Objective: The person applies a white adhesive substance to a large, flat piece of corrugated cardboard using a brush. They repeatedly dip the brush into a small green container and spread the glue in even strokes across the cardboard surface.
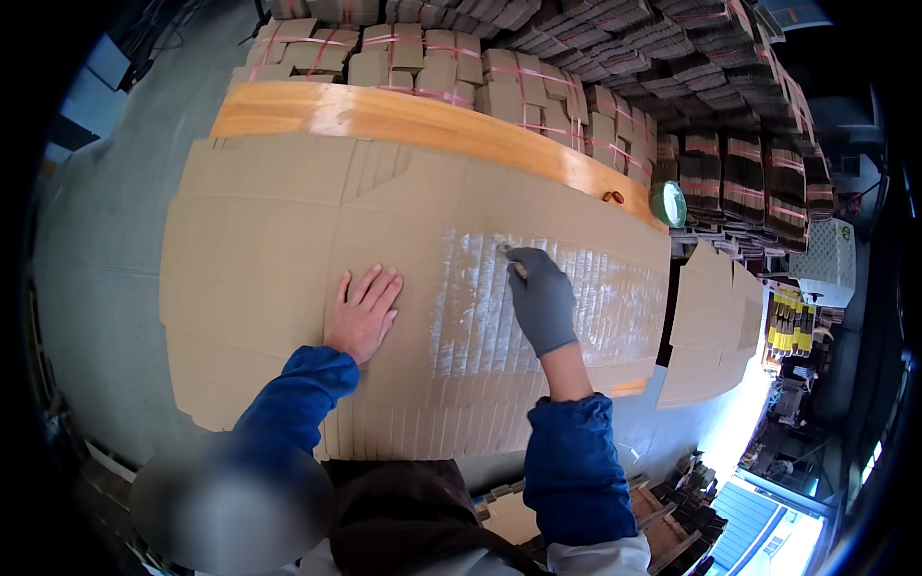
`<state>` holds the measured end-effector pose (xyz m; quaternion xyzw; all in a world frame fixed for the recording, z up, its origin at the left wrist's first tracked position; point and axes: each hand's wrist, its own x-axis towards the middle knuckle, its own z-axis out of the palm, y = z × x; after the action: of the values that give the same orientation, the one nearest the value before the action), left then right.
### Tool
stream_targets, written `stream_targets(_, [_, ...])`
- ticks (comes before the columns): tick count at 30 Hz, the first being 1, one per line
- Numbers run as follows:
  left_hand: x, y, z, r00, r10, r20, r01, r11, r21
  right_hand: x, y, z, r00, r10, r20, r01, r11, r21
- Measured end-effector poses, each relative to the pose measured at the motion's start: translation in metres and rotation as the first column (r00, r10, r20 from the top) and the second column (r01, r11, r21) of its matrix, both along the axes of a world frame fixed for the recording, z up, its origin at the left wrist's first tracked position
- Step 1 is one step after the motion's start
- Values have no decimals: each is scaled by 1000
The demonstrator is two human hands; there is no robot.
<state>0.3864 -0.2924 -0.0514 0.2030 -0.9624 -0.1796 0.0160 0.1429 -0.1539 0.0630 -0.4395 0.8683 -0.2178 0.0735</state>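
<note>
My bare left hand [362, 315] lies flat with fingers spread on a large brown cardboard sheet [250, 240]. To its right, a row of overlapping cardboard strips [471, 307] carries streaks of whitish, wet-looking glue. My right hand [543, 300], in a grey glove, is closed around a small brush [504, 248]. The brush's tip meets the far part of the glued strips, while most of its handle is hidden in the glove.
A wooden tabletop [384, 104] shows beyond the cardboard, bearing a green bowl [668, 204] and small brown objects [613, 197]. Bundled cardboard stacks [451, 62] stand behind it. More cardboard sheets [711, 322] lie to the right. Grey floor [101, 259] shows on the left.
</note>
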Motion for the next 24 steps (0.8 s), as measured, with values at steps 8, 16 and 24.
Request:
stream_targets(8, [-1, 1, 0, 1000, 8, -7, -8, 1000, -1, -11, 10, -1, 998, -57, 29, 55, 996, 72])
stream_targets(16, [-1, 1, -2, 999, 2, -47, -1, 1000, 19, 25, -28, 0, 998, 42, 50, -40, 999, -30])
stream_targets(24, [0, -1, 0, 999, -7, -33, 8, 1000, 15, 31, -37, 9, 996, 66, 58, -63, 997, -52])
